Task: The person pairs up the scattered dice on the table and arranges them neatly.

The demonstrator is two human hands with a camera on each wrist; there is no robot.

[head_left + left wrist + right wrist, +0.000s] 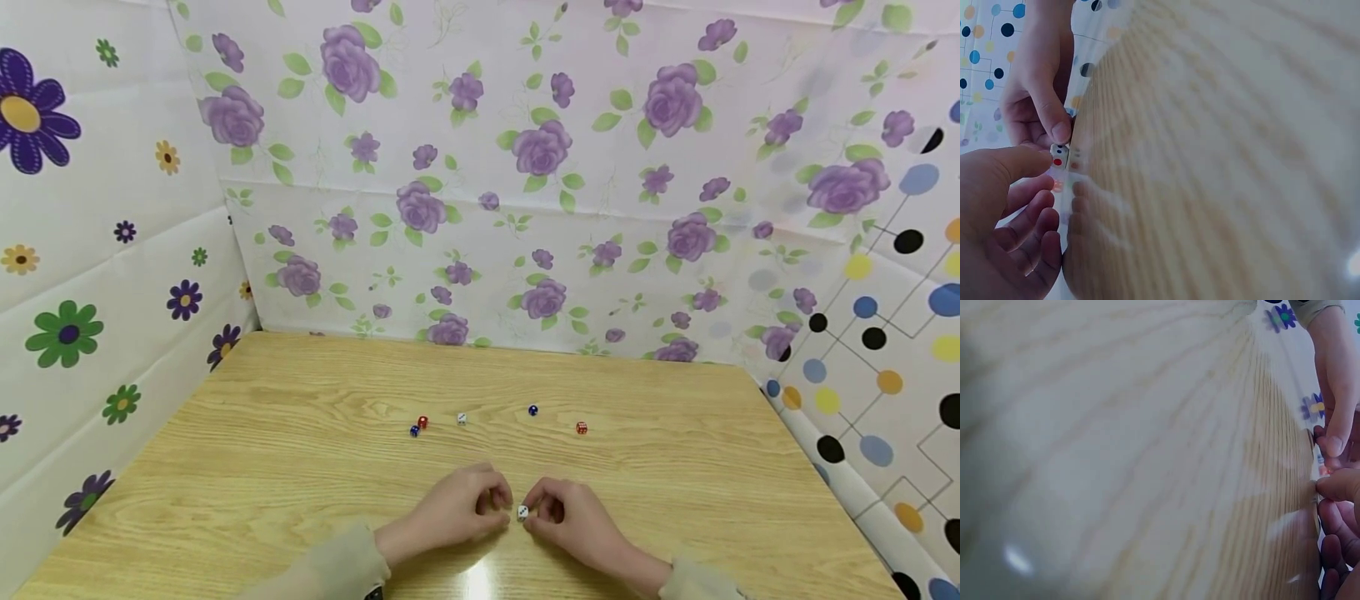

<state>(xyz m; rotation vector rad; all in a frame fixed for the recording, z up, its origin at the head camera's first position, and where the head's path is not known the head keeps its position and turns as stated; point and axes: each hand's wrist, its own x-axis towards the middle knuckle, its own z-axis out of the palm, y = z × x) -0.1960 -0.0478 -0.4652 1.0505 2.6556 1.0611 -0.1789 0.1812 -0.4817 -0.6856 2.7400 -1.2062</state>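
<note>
Near the front of the table, a white die (522,512) with dark pips sits at the fingertips of my right hand (576,521). The right thumb and forefinger pinch it from the right side. My left hand (468,504) is just left of the die, its fingers loosely curved with nothing between them. In the left wrist view the white die (1059,156) shows a red pip and lies close to the left thumb; whether they touch I cannot tell. In the right wrist view both hands crowd the right edge, and fingers mostly hide the die.
Farther back on the wooden table (300,467) lie a red die (423,422) against a blue die (415,431), another white die (461,419), a second blue die (533,410) and a second red die (582,427). Patterned cloths (487,250) stand behind and at both sides.
</note>
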